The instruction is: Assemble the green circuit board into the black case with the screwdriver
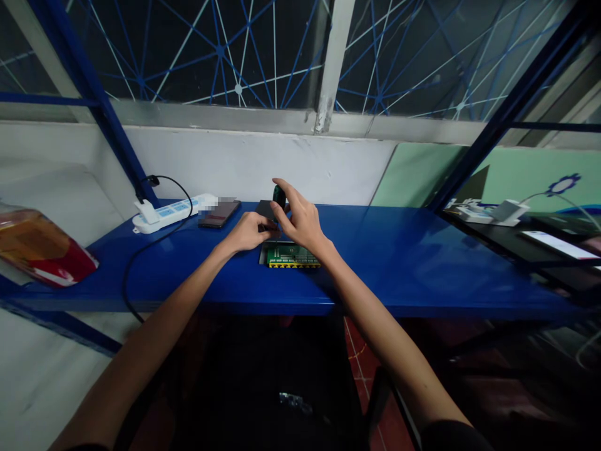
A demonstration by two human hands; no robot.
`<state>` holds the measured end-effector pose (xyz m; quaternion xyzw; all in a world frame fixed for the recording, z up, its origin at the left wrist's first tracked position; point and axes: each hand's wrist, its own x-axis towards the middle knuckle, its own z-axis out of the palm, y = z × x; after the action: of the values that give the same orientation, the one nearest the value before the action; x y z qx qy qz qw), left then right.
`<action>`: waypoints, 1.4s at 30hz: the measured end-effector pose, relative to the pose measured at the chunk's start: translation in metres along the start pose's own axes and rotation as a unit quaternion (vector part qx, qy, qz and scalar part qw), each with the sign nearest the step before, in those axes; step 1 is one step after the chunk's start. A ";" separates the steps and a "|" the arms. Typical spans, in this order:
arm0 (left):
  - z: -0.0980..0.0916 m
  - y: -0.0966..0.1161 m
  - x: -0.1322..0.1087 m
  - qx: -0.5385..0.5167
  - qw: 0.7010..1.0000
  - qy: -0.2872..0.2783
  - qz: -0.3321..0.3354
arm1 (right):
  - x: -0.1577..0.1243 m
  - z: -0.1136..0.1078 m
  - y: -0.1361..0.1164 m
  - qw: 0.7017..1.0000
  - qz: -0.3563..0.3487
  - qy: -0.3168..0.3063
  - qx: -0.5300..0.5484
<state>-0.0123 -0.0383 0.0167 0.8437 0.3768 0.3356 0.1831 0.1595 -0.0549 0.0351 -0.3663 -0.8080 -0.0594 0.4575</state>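
A green circuit board with a yellow row of ports (293, 258) lies in a shallow metal tray near the middle of the blue table. My right hand (303, 219) is above it, closed around the dark green handle of a screwdriver (278, 195), which stands upright with its shaft pointing down. Beside the shaft, my left hand (251, 230) is closed at the board's far left corner, its fingertips pressed together; what they hold, if anything, is hidden. Behind the hands lies a flat dark piece (265, 209), partly covered by them.
On the left are a white power strip (173, 213) with a black cable, a dark phone (220, 213) and a red-and-orange package (44, 247). A white charger (507, 212) and a lit phone (558, 245) are at the right. Blue shelf posts rise on both sides.
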 end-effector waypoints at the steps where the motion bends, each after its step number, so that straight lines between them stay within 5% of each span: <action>1: 0.000 0.000 0.000 -0.001 1.000 -0.008 0.008 | 0.000 0.000 0.000 1.000 0.000 0.000 0.000; 10: 0.000 0.001 -0.001 0.012 1.000 0.029 -0.004 | 0.000 -0.002 0.000 1.000 0.001 0.003 0.003; 15: 0.000 -0.001 0.000 -0.001 0.999 -0.030 0.027 | 0.000 0.000 0.001 1.000 -0.003 0.002 0.000; 22: 0.001 0.001 -0.001 0.011 1.000 0.017 0.007 | 0.000 0.000 0.001 1.000 0.002 -0.002 -0.001; 28: 0.001 0.001 -0.001 -0.004 0.999 -0.026 0.032 | 0.000 0.000 0.001 1.000 0.001 0.000 0.006; 34: 0.001 0.003 -0.002 0.000 1.000 0.024 0.010 | 0.000 -0.002 -0.001 1.000 0.009 -0.006 0.003; 42: 0.000 0.000 -0.001 -0.016 0.999 -0.029 0.035 | 0.000 -0.002 0.000 1.000 0.006 -0.006 -0.001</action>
<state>-0.0124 -0.0390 0.0162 0.8627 0.3363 0.3229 0.1959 0.1613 -0.0558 0.0361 -0.3716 -0.8085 -0.0551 0.4529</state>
